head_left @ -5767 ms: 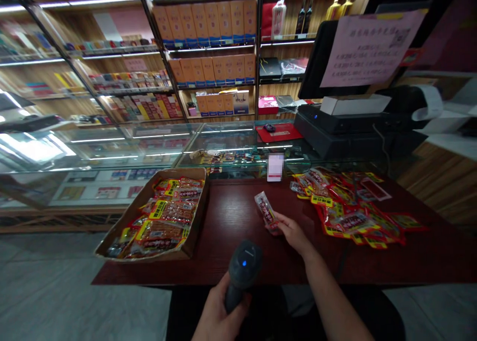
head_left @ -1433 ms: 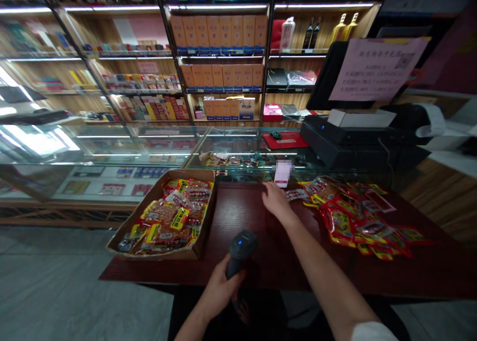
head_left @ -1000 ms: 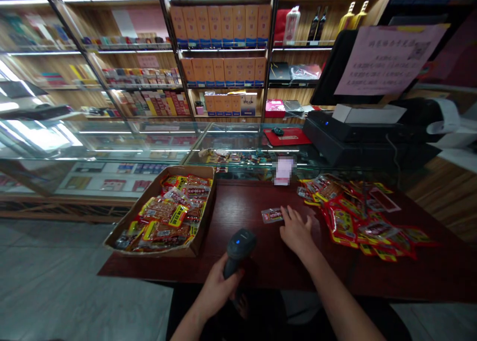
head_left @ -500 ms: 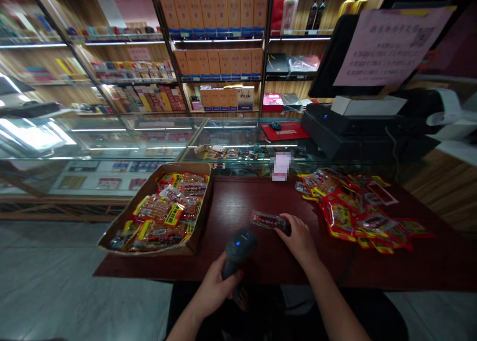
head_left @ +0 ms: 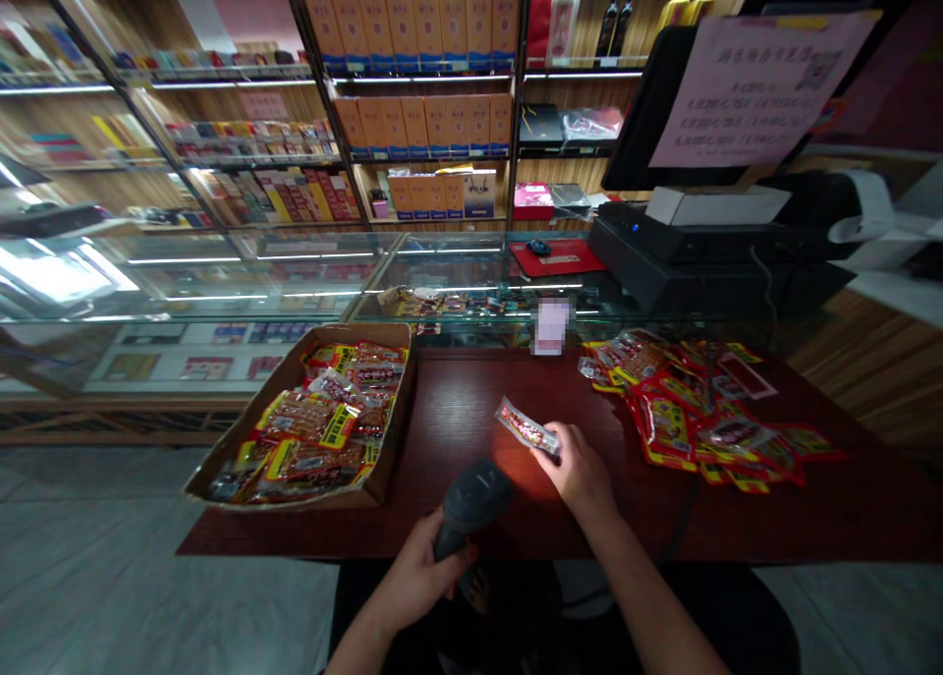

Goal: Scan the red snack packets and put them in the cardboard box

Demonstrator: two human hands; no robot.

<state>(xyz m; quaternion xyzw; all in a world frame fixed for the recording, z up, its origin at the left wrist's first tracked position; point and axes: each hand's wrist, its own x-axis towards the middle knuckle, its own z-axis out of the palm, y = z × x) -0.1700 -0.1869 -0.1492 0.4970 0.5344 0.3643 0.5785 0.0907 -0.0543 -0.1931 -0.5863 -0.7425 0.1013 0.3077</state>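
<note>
My left hand [head_left: 427, 569] is wrapped round the handle of a dark barcode scanner [head_left: 475, 498], whose head points up and to the right over the front of the table. A reddish glow falls on the wood beside it. Between thumb and fingers, my right hand [head_left: 579, 467] grips the right end of a narrow snack packet [head_left: 525, 426], tilted with its far end up to the left. The packet is held just beyond the scanner's head. Left of the scanner stands a cardboard box [head_left: 389, 459] with many packaged snacks [head_left: 309, 420] in it.
On the table [head_left: 457, 390] at right lies a loose pile of red and yellow snack packets [head_left: 670, 420]. Behind are a glass display counter [head_left: 316, 272], a black monitor [head_left: 648, 115] with a paper sheet [head_left: 758, 90], and a red mat with a mouse [head_left: 539, 248].
My right hand has raised and tilted the packet, and its face now looks brightly lit. A reddish glow has appeared near the scanner, and the scanner's blue light no longer shows.
</note>
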